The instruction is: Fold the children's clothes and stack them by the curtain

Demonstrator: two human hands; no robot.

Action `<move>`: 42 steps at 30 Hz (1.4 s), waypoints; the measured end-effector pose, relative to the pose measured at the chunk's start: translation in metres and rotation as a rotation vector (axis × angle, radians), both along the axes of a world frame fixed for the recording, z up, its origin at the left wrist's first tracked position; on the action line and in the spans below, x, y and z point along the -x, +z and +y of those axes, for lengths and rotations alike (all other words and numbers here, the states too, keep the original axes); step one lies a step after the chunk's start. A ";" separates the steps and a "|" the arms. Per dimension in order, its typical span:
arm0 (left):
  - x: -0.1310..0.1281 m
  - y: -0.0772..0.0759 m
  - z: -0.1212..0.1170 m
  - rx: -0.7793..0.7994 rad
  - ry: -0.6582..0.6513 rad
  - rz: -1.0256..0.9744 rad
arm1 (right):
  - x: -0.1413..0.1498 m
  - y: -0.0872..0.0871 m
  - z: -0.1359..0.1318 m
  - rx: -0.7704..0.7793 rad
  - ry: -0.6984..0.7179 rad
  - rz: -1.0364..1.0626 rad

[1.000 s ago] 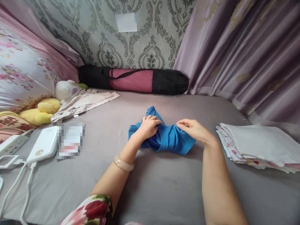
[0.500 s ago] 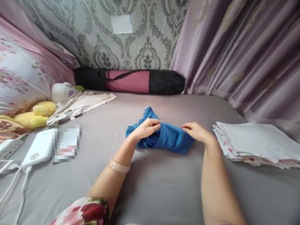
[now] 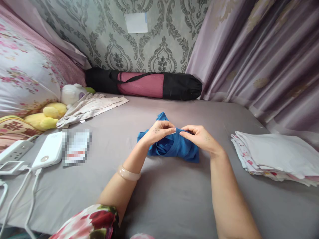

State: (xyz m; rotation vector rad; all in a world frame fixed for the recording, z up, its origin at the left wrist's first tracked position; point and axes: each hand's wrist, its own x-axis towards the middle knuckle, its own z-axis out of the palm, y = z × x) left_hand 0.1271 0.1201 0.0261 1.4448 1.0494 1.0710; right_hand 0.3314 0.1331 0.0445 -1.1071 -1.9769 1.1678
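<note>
A crumpled blue cloth garment (image 3: 171,147) lies bunched on the grey bed sheet (image 3: 171,196). My left hand (image 3: 160,132) pinches its upper edge between thumb and fingers. Close beside it, my right hand (image 3: 198,136) grips the same edge, thumb toward the left. Between the two sets of fingertips runs a short band of blue fabric. The rest of the garment hangs and folds below the hands, and its full shape is hidden in the creases.
A stack of folded white and patterned clothes (image 3: 279,154) lies at the right. On the left are a white power bank (image 3: 48,151) with cables, a power strip (image 3: 18,147), a blurred packet (image 3: 77,146) and plush toys (image 3: 47,116). A rolled mat bag (image 3: 141,85) lies against the wall.
My right hand has moved left along the garment's edge, close to my left hand. The blue fabric's right part has gathered inward. My left hand keeps its hold.
</note>
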 end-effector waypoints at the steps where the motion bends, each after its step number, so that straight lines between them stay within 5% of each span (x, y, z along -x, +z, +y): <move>1: 0.003 0.003 0.000 -0.013 0.030 0.042 | -0.003 -0.001 0.002 0.003 -0.054 0.011; 5: 0.024 0.022 -0.008 -0.070 0.112 0.309 | -0.014 -0.012 0.015 -0.027 -0.370 0.096; 9: 0.044 0.031 -0.016 0.019 -0.103 0.574 | -0.022 -0.021 0.023 -0.014 -0.471 0.100; 17: 0.049 -0.005 -0.003 -0.062 -0.001 0.879 | -0.024 -0.019 0.023 0.022 -0.512 0.114; 22: 0.050 -0.015 0.005 0.000 -0.056 0.777 | -0.027 -0.021 0.024 0.017 -0.505 0.106; 32: 0.056 -0.026 0.003 0.184 -0.207 0.210 | -0.028 -0.005 0.014 0.003 -0.412 0.067; 37: 0.064 -0.019 -0.004 0.126 -0.093 0.081 | -0.036 0.002 0.007 0.026 -0.296 0.070; 42: 0.075 0.004 -0.011 0.026 0.061 0.005 | -0.036 0.015 0.000 -0.036 -0.298 0.068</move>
